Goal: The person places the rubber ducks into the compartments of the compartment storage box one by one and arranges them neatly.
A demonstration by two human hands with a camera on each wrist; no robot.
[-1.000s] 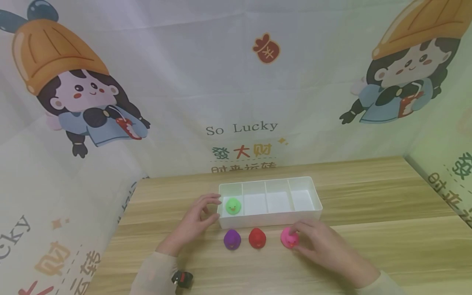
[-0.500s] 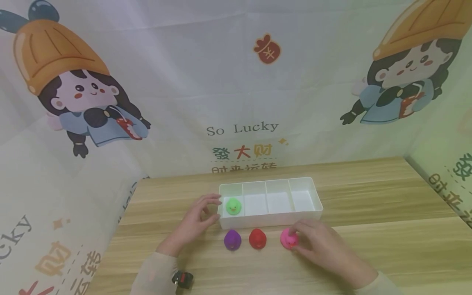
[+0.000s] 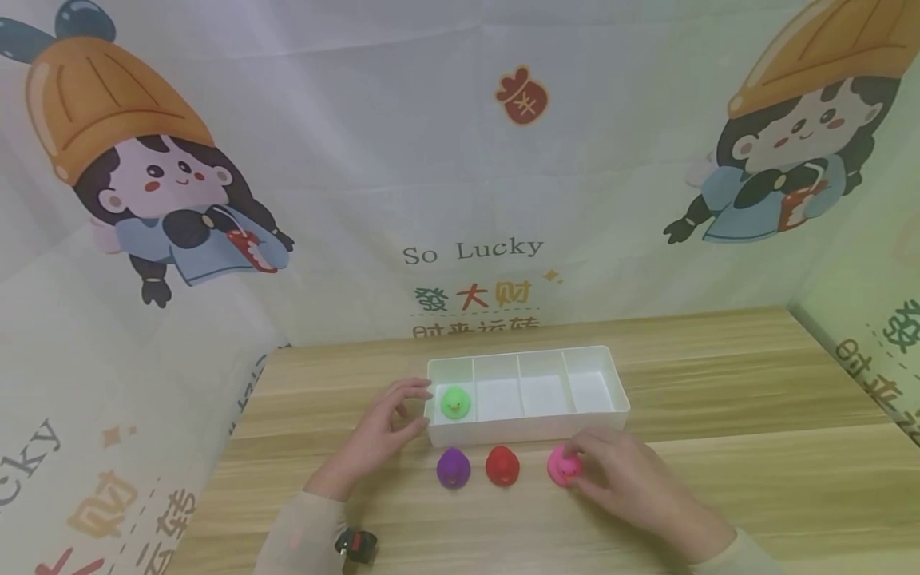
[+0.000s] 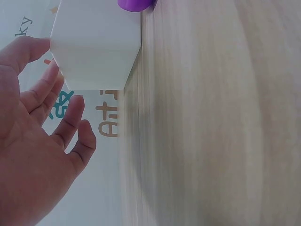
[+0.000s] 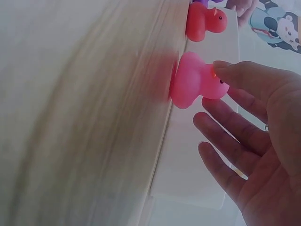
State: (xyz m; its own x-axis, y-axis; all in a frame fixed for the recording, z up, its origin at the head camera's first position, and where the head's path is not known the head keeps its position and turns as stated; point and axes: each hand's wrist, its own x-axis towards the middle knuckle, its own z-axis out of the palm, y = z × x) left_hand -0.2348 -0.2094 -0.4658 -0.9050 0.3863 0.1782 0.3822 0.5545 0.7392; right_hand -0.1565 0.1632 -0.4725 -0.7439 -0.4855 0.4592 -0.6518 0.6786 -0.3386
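Duck of pink rubber [image 3: 557,471] stood on the wooden table [image 3: 791,447], just before the front wall of the white tray [image 3: 517,431], toward its right part. The right hand [image 3: 636,487] held this duck by its head: thumb and forefinger were narrow around it, while the other fingers were spread apart behind and held nothing.

Beside it to the left stood the red duck [image 3: 501,465], and after a smaller gap the purple duck [image 3: 453,469], both on the table near the same wall.

The tray had four compartments in one row, and in the leftmost one sat the green duck [image 3: 455,406]. At this end was the left hand [image 3: 374,431], with thumb and forefinger wide apart and their tips at the tray's end; how firmly they pressed, one could not tell.

Near the left sleeve [image 3: 298,535] there was a small black device [image 3: 357,545]. Behind the table hung a pale cloth [image 3: 618,200], printed with "So Lucky" and with cartoon figures in orange hats.
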